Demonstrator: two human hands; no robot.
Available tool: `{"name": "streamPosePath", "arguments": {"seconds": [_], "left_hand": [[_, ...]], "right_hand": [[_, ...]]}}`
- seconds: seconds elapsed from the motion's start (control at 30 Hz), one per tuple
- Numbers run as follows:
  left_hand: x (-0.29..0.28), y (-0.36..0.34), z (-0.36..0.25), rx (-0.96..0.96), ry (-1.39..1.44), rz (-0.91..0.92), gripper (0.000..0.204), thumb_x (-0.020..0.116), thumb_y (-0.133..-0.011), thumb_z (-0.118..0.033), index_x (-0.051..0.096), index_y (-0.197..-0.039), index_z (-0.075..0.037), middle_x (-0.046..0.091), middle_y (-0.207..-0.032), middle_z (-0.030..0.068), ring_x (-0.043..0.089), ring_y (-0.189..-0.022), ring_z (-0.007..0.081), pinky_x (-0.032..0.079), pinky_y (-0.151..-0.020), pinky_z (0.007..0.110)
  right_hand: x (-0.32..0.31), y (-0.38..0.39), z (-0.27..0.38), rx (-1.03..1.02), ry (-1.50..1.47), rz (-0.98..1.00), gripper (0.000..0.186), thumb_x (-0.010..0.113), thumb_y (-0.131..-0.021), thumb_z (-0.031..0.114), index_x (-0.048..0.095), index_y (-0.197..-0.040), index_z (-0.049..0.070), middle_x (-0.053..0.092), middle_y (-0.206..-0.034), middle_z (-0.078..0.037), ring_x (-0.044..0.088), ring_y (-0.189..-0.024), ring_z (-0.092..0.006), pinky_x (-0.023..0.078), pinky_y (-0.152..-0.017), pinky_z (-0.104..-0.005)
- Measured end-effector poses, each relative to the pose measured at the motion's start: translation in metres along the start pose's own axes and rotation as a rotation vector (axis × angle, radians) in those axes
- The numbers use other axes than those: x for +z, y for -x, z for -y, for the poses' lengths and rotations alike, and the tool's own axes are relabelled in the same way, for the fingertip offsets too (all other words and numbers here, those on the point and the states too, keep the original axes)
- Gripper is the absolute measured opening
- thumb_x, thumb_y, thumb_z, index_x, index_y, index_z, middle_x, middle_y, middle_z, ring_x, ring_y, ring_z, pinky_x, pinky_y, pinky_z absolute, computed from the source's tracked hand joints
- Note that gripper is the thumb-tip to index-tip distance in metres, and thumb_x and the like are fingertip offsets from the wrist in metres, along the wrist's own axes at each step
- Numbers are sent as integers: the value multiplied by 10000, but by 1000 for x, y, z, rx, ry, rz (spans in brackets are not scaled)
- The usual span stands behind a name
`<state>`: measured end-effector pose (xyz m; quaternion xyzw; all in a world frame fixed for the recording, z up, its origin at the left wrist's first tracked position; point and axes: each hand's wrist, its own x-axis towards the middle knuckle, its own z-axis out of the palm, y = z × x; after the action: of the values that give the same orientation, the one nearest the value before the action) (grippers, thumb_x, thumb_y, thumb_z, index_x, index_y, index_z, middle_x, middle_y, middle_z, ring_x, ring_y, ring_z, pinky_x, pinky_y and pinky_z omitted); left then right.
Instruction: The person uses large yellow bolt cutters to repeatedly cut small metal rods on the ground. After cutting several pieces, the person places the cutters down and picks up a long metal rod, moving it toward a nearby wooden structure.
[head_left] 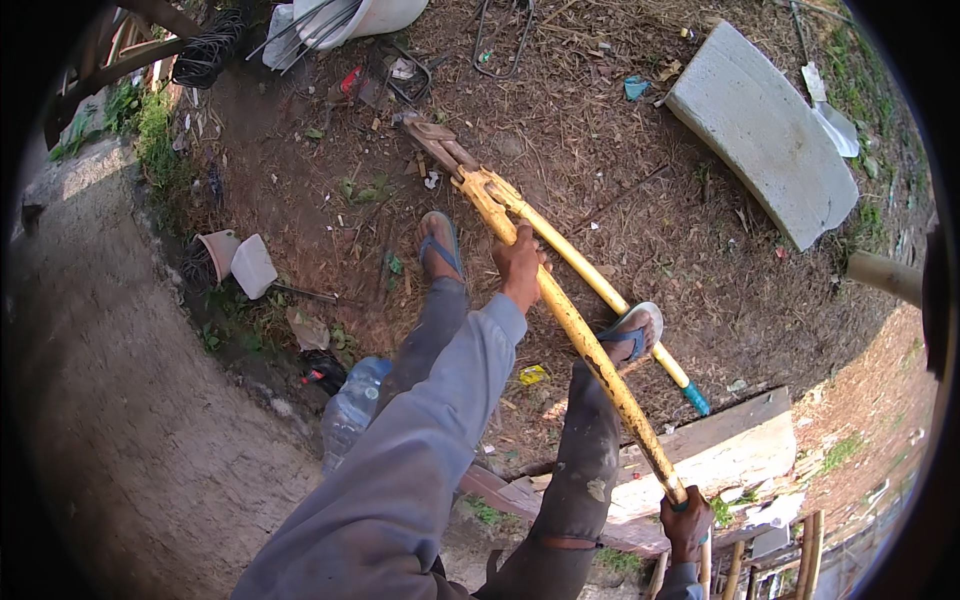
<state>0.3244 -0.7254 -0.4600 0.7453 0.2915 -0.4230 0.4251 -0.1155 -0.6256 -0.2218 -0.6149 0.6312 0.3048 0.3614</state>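
A large yellow long-handled cutter (578,331) with rusty, worn jaws (440,148) lies slanting across my view. My left hand (520,262) is closed round its upper handle near the hinge. My right hand (686,525) grips the end of that same handle at the lower right. The other handle (575,255), with a teal end grip, lies low along the ground at my sandalled right foot (630,335), which appears to rest on it. My left foot (440,245) stands left of the hinge. Whether anything is between the jaws, I cannot tell.
A pale foam slab (760,130) lies upper right. A white container (355,20) with rods and a black wire coil (205,55) sit at the top left. A plastic bottle (350,415) lies by a concrete strip (150,380). Boards (720,440) lie lower right, near a post (885,275).
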Motion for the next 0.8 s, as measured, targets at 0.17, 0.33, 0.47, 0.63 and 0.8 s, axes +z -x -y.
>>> {"name": "streamPosePath", "arguments": {"seconds": [0.17,0.33,0.47,0.63,0.8], "left_hand": [[5,-4,16,73,10,-11,214,607,-955,-229,458,-1041,-102,452,-704,13,427,-492,125,407,-416,314],[13,-12,28,152,42,-49,195,593,-949,-187,487,-1077,-84,474,-672,30,426,-429,119,385,-348,300],[16,-21,36,150,73,-45,240,597,-946,-203,468,-1113,-89,470,-670,30,427,-430,122,383,-349,297],[16,-29,46,153,113,-44,302,620,-932,-257,461,-1119,-80,466,-669,35,438,-443,132,386,-363,300],[15,-35,53,206,121,22,320,624,-940,-281,427,-1057,-57,442,-705,40,442,-486,136,400,-403,334]], "right_hand": [[28,-41,-30,-87,74,60,355,739,-612,227,554,-866,61,597,-950,-185,572,-946,-367,420,-879,-514],[52,-74,-43,-315,115,-261,810,733,-708,388,394,-1375,77,387,-1432,-229,348,-1339,-426,247,-1132,-559],[67,-94,-56,-365,101,-299,867,681,-779,481,319,-1464,91,304,-1508,-240,264,-1418,-417,173,-1175,-573],[85,-117,-68,-377,138,-288,908,669,-789,505,264,-1494,103,283,-1519,-241,251,-1425,-420,163,-1178,-573],[99,-132,-77,-403,98,-337,904,691,-781,461,278,-1502,106,259,-1542,-223,245,-1428,-420,164,-1171,-571]]}}
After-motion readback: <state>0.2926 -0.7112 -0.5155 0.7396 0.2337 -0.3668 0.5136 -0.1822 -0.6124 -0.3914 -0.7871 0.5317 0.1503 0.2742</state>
